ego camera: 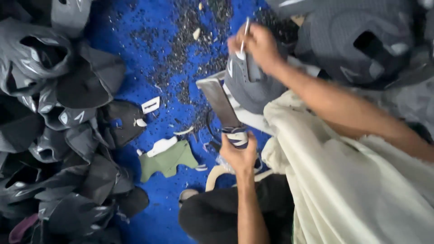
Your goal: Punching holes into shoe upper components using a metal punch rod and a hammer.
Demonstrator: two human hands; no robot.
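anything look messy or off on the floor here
Yes: dark trimmings lie scattered over the blue floor, with stray white scraps and a green offcut beside the left hand holding the blade.

The left hand (239, 156) is gripping the handle of a blade (218, 101), which is reaching up and away from the grip toward the shoe upper (248, 86). The right hand (257, 45) is pinching a thin tool (245, 31) just beyond the upper. A heap of uppers (49, 126) is lying well left of the grip, scraps (167, 158) between them, a cloth (352, 190) spreading to its right.
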